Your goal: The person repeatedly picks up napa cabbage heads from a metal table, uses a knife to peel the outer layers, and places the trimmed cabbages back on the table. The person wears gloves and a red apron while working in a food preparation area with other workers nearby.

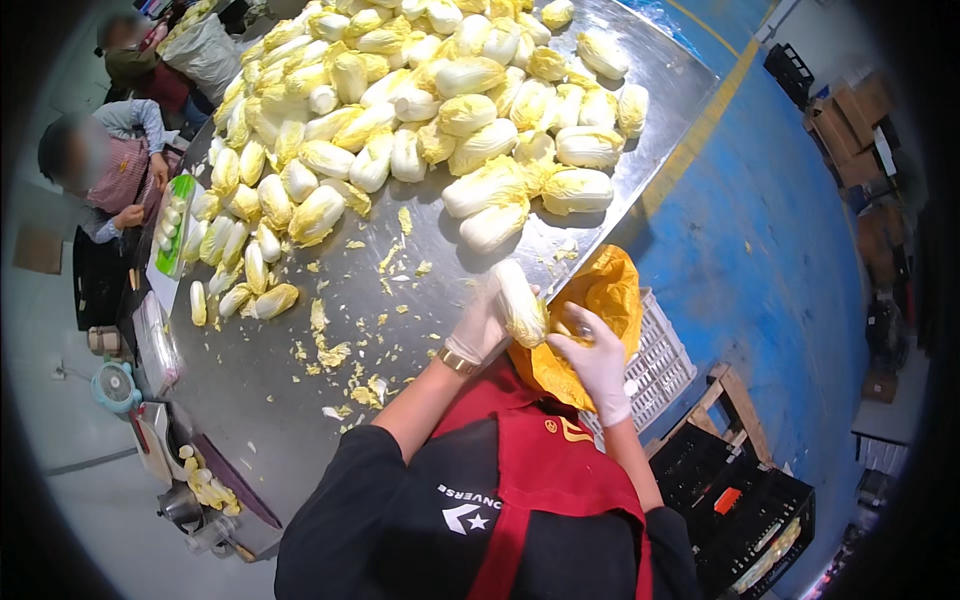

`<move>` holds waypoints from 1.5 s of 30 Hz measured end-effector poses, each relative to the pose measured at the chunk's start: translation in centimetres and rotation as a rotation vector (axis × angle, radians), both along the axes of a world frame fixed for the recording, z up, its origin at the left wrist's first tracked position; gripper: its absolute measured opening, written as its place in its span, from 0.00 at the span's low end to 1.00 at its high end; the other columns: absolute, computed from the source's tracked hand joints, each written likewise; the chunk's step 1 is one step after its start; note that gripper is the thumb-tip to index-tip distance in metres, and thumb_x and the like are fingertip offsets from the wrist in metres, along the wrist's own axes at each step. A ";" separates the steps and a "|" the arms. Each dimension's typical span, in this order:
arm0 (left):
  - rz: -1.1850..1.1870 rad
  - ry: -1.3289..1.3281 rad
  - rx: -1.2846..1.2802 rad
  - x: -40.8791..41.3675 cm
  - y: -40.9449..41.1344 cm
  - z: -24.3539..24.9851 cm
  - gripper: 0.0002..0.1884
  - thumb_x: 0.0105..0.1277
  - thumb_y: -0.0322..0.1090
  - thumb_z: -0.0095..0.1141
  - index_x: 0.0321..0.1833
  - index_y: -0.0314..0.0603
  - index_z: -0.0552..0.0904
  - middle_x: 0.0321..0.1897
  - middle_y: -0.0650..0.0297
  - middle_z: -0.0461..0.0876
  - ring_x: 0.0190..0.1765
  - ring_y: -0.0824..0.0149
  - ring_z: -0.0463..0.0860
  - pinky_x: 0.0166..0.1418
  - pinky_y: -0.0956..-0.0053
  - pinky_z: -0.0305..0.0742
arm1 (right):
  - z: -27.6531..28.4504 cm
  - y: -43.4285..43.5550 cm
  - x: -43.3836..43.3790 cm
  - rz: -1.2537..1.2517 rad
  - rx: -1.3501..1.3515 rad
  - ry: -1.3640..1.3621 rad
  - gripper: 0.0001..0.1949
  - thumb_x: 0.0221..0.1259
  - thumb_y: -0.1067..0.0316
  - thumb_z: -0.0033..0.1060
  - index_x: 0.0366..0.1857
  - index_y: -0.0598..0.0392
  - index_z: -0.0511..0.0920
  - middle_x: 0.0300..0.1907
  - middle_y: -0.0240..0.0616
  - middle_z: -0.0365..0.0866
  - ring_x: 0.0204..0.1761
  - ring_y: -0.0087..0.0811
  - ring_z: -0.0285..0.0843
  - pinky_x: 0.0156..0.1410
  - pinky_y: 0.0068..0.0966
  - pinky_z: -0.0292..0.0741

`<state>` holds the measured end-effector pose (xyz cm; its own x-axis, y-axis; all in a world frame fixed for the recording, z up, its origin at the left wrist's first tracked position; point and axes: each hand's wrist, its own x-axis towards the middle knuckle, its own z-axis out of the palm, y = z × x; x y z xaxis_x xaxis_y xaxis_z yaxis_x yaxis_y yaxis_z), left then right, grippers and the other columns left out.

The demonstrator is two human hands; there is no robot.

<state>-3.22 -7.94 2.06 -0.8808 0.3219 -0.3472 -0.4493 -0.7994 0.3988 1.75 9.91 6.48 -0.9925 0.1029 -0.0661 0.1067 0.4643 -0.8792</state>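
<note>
A small napa cabbage lies in my gloved left hand, held over the near edge of the steel table. My right hand, also in a pale glove, is just right of the cabbage's leafy end, fingers apart; whether a fingertip touches a leaf I cannot tell. Below the hands, an orange sack hangs open over a white plastic crate. A large heap of napa cabbages covers the far part of the table, with three lying close together nearer to me. Torn yellow leaf scraps are scattered across the metal.
At the left table edge a person stands by a green tray of small cabbages; another person is behind. A wooden pallet and black crates stand at the lower right. Cardboard boxes line the right side.
</note>
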 end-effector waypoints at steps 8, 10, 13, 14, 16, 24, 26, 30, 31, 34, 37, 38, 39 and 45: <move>-0.098 0.367 -0.685 1.4 -0.2 -2.8 0.24 0.65 0.52 0.61 0.54 0.41 0.75 0.43 0.69 0.77 0.44 0.77 0.74 0.48 0.81 0.73 | 0.6 -3.6 -2.2 0.113 0.134 -0.240 0.23 0.46 0.55 0.70 0.43 0.60 0.78 0.36 0.48 0.83 0.39 0.39 0.83 0.48 0.32 0.77; -0.193 0.346 -0.810 0.8 -1.1 0.4 0.24 0.64 0.50 0.62 0.55 0.43 0.76 0.40 0.69 0.77 0.39 0.79 0.75 0.43 0.83 0.73 | 1.1 -2.9 -1.9 0.077 0.067 -0.247 0.23 0.47 0.56 0.70 0.43 0.61 0.78 0.32 0.46 0.83 0.35 0.37 0.83 0.45 0.29 0.77; -0.260 -0.022 -0.091 -0.5 -4.3 -1.6 0.36 0.58 0.59 0.64 0.59 0.36 0.74 0.42 0.63 0.81 0.41 0.75 0.80 0.46 0.83 0.78 | -0.1 0.8 -1.3 0.064 0.073 -0.295 0.25 0.47 0.55 0.69 0.47 0.62 0.77 0.37 0.51 0.83 0.40 0.39 0.83 0.49 0.30 0.77; -0.280 -0.033 0.084 -0.8 -5.4 -3.6 0.41 0.57 0.64 0.61 0.59 0.32 0.73 0.44 0.57 0.82 0.44 0.66 0.83 0.50 0.73 0.81 | -0.4 1.8 -1.3 0.064 0.130 -0.305 0.26 0.47 0.55 0.70 0.47 0.62 0.77 0.37 0.51 0.83 0.40 0.40 0.83 0.49 0.31 0.77; -0.161 -0.100 0.128 -0.7 -5.6 -0.8 0.40 0.59 0.64 0.58 0.60 0.32 0.72 0.44 0.55 0.81 0.44 0.62 0.83 0.49 0.69 0.82 | -0.9 2.6 -1.2 0.106 0.321 -0.311 0.29 0.47 0.54 0.73 0.51 0.62 0.77 0.40 0.49 0.83 0.42 0.43 0.83 0.50 0.31 0.77; 0.197 -0.116 0.103 0.0 -14.7 -3.8 0.34 0.56 0.61 0.57 0.51 0.33 0.75 0.30 0.61 0.76 0.26 0.67 0.73 0.30 0.74 0.72 | -7.4 4.6 1.1 0.055 0.450 -0.172 0.22 0.52 0.61 0.70 0.51 0.58 0.79 0.44 0.48 0.83 0.46 0.46 0.81 0.52 0.34 0.76; 0.339 -0.122 0.058 0.3 -18.5 -3.5 0.30 0.55 0.60 0.56 0.47 0.36 0.75 0.26 0.65 0.72 0.23 0.71 0.68 0.26 0.76 0.66 | -7.3 4.0 1.0 0.088 0.478 -0.237 0.20 0.54 0.63 0.67 0.51 0.57 0.79 0.43 0.48 0.83 0.46 0.46 0.81 0.51 0.34 0.76; 0.748 -0.196 -0.111 0.6 -29.6 -5.3 0.26 0.61 0.61 0.53 0.45 0.42 0.74 0.26 0.66 0.74 0.24 0.69 0.74 0.26 0.74 0.74 | -7.5 3.3 1.6 0.134 0.470 -0.277 0.19 0.54 0.64 0.66 0.51 0.56 0.79 0.42 0.48 0.83 0.45 0.47 0.81 0.50 0.35 0.76; 0.820 -0.193 -0.256 0.2 -33.0 -6.0 0.26 0.62 0.61 0.54 0.44 0.44 0.74 0.27 0.65 0.76 0.25 0.66 0.76 0.26 0.71 0.76 | -7.8 3.4 1.7 0.142 0.479 -0.273 0.19 0.54 0.64 0.66 0.51 0.56 0.79 0.42 0.48 0.83 0.45 0.48 0.81 0.50 0.35 0.76; 1.122 -0.255 -0.466 -1.5 -42.9 -7.5 0.25 0.65 0.60 0.52 0.50 0.45 0.76 0.39 0.61 0.79 0.43 0.61 0.80 0.49 0.64 0.75 | -7.5 3.0 1.4 0.152 0.514 -0.328 0.19 0.54 0.63 0.66 0.51 0.56 0.79 0.44 0.49 0.83 0.46 0.48 0.81 0.51 0.35 0.76; 0.935 0.397 -0.809 2.2 -57.4 -14.6 0.22 0.71 0.50 0.48 0.59 0.42 0.74 0.52 0.57 0.79 0.56 0.61 0.78 0.71 0.67 0.64 | -8.2 3.0 0.3 0.227 0.518 -0.357 0.20 0.54 0.62 0.66 0.50 0.57 0.79 0.44 0.49 0.83 0.46 0.48 0.81 0.51 0.36 0.76; 0.804 0.353 -0.947 -2.1 -54.3 -13.8 0.21 0.72 0.47 0.46 0.59 0.39 0.74 0.54 0.53 0.78 0.57 0.59 0.77 0.70 0.67 0.64 | -8.4 3.1 0.8 0.176 0.561 -0.379 0.20 0.54 0.61 0.66 0.50 0.57 0.79 0.44 0.49 0.83 0.47 0.48 0.81 0.51 0.35 0.76; 0.679 0.317 -1.101 -5.4 -50.5 -10.9 0.21 0.73 0.44 0.44 0.60 0.36 0.74 0.57 0.49 0.77 0.58 0.57 0.77 0.70 0.67 0.64 | -8.4 2.9 1.2 0.147 0.570 -0.383 0.20 0.53 0.61 0.66 0.50 0.56 0.80 0.44 0.49 0.83 0.47 0.48 0.81 0.51 0.35 0.76; -0.235 0.127 -2.270 -14.4 -30.5 1.2 0.33 0.48 0.49 0.67 0.53 0.34 0.75 0.47 0.49 0.81 0.52 0.55 0.81 0.58 0.63 0.74 | -7.5 1.5 0.8 0.212 0.504 -0.368 0.17 0.53 0.63 0.65 0.48 0.53 0.81 0.43 0.47 0.83 0.45 0.47 0.82 0.51 0.35 0.76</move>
